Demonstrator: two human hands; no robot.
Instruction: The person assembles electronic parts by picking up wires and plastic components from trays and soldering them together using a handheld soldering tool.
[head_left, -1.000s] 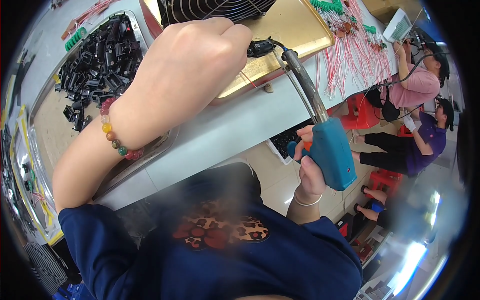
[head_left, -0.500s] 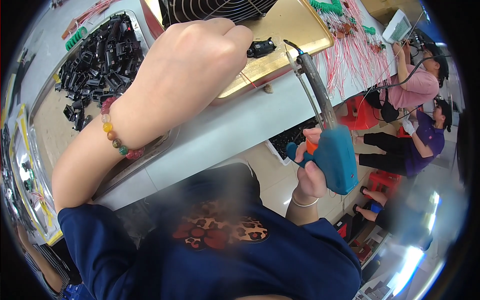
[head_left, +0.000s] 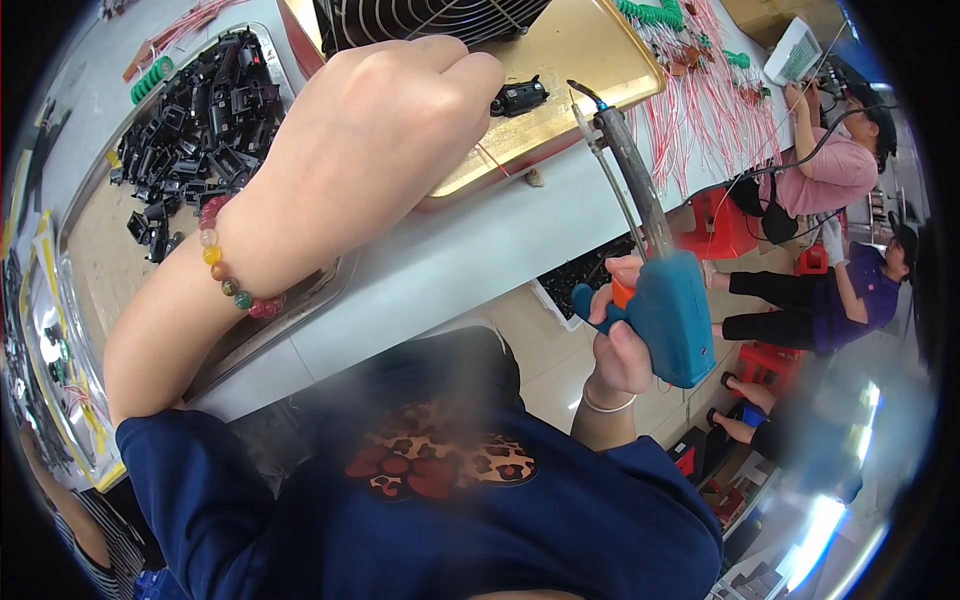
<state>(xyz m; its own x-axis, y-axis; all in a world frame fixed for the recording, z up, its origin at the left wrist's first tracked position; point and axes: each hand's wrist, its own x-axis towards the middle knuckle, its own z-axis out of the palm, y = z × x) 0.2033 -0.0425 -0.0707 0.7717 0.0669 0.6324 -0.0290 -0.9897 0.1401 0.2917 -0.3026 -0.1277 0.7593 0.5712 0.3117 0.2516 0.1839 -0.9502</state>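
Observation:
My left hand (head_left: 405,125), a bead bracelet at its wrist, is closed above the near edge of a gold-coloured tray (head_left: 600,60). Its fingertips are hidden below the hand, so what they hold cannot be made out. Just past the knuckles lies a small black plastic part (head_left: 520,97) on the tray. A thin red wire (head_left: 490,158) shows below the hand. In my right hand (head_left: 620,350) is a blue soldering gun (head_left: 675,320) with an orange trigger, fingers wrapped round its grip. Its tip points up, to the right of the black part and apart from it.
A metal tray (head_left: 90,220) heaped with black plastic parts (head_left: 205,120) stands at the left. A black fan with a wire guard (head_left: 430,18) sits on the gold tray. Red and white wires (head_left: 710,110) spread at the right, near co-workers. A black cable (head_left: 780,165) crosses there.
My hands and the soldering gun stay almost in place. The black part and gold tray appear shifted very slightly left. A co-worker in purple at the right has shifted, with a gloved hand raised.

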